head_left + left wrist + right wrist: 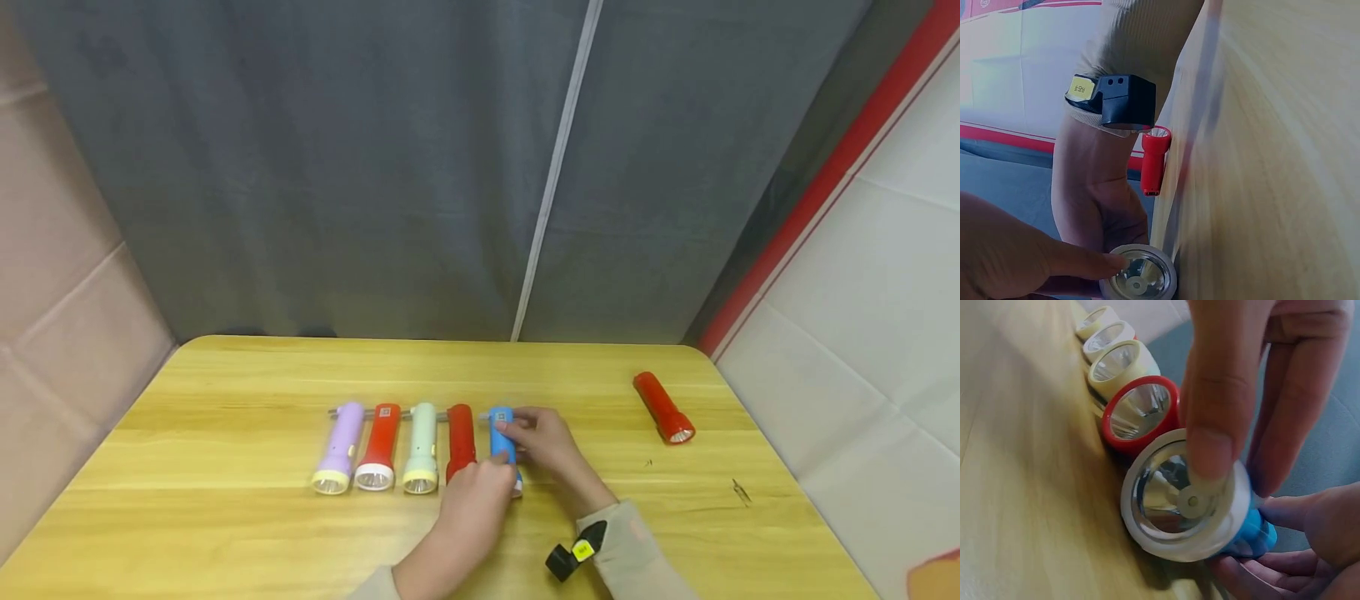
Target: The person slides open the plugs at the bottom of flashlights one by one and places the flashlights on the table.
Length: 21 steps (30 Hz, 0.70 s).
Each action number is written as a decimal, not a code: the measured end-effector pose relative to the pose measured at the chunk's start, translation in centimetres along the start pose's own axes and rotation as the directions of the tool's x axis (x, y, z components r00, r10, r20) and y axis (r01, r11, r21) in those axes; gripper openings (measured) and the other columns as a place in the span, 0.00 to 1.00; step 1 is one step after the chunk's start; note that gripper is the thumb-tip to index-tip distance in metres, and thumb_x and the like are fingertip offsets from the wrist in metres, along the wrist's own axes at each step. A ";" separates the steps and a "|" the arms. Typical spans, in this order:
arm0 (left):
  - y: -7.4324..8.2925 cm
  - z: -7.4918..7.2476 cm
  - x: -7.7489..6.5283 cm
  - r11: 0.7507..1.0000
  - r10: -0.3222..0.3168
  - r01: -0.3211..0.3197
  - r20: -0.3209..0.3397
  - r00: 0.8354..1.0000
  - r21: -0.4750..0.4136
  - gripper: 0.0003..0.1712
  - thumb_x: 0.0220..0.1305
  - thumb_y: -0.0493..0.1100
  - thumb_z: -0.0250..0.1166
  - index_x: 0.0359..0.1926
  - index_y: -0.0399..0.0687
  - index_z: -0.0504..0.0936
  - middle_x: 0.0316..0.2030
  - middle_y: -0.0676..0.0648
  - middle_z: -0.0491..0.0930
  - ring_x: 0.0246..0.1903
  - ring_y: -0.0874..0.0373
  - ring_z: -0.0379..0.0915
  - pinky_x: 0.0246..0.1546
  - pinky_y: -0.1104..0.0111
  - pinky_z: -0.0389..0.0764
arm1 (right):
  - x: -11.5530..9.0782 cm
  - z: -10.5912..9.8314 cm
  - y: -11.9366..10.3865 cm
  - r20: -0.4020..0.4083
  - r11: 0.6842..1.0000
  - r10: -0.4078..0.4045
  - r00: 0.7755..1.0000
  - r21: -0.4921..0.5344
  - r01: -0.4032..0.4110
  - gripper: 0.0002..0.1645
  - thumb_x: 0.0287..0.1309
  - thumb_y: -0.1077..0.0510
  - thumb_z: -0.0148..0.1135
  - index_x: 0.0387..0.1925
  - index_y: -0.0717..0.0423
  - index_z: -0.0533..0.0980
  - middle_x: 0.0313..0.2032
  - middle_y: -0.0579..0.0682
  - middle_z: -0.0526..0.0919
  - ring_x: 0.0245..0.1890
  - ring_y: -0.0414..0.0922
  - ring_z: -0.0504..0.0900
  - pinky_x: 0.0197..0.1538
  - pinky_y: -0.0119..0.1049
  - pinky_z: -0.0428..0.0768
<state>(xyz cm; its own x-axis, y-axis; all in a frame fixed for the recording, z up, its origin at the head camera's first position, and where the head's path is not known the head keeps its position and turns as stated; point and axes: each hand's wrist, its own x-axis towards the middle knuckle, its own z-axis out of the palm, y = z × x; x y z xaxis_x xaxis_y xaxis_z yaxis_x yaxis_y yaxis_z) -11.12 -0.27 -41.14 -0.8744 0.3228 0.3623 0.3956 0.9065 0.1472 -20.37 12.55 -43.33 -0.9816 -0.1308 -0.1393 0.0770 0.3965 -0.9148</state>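
A blue flashlight (pixel 502 425) with a white-rimmed head lies at the right end of a row on the table. My left hand (pixel 476 507) grips its head end, the thumb (pixel 1210 456) lying over the lens in the right wrist view. Around the tail half, my right hand (pixel 546 442) pinches the blue body between thumb and fingers. Just left of it lies a red flashlight (pixel 461 433), its head partly hidden by my left hand in the head view. Farther left come a mint-green flashlight (pixel 422 442), a red one with a white rim (pixel 382 440) and a purple one (pixel 343 442).
Another red flashlight (pixel 662 406) lies apart at the right rear of the wooden table (pixel 225 533). Thin grey pieces (pixel 441 414) show near the row's tail ends. A dark grey curtain (pixel 337 183) hangs behind the table, with a white panel (pixel 862 317) at the right.
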 end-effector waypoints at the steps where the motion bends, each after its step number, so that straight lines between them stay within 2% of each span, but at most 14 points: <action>1: 0.0 0.0 0.0 1.000 0.002 -0.002 0.001 1.000 0.002 0.07 0.54 0.32 0.72 0.30 0.49 0.89 0.36 0.55 0.87 0.19 0.56 0.80 0.14 0.70 0.76 | 0.0 0.0 0.0 -0.002 1.000 -0.002 1.000 -0.011 0.002 0.29 0.63 0.53 0.69 0.57 0.71 0.77 0.44 0.61 0.87 0.34 0.45 0.86 0.38 0.40 0.88; 11: -0.1 0.2 0.0 0.999 0.020 -0.019 -0.013 1.000 0.028 0.07 0.55 0.33 0.72 0.32 0.49 0.89 0.32 0.54 0.88 0.19 0.57 0.80 0.14 0.71 0.75 | 0.1 0.4 0.3 -0.017 0.992 -0.068 0.998 -0.112 0.066 0.30 0.63 0.50 0.69 0.57 0.71 0.78 0.47 0.63 0.87 0.38 0.46 0.84 0.42 0.39 0.87; 21: 0.0 0.4 0.0 1.000 0.021 -0.021 -0.007 1.000 0.015 0.07 0.58 0.34 0.71 0.36 0.49 0.90 0.30 0.55 0.87 0.18 0.59 0.79 0.13 0.73 0.73 | 0.1 0.6 0.7 -0.036 0.954 -0.122 0.992 -0.280 0.107 0.30 0.64 0.46 0.67 0.55 0.67 0.81 0.44 0.58 0.88 0.40 0.46 0.83 0.47 0.44 0.85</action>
<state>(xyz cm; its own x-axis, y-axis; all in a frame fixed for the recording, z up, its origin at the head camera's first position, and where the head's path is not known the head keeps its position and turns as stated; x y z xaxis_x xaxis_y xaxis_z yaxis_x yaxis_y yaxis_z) -11.22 -0.21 -41.48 -0.8639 0.3396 0.3720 0.4095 0.9036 0.1260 -20.33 12.28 -44.16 -0.9893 -0.1455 -0.0126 -0.0811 0.6187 -0.7814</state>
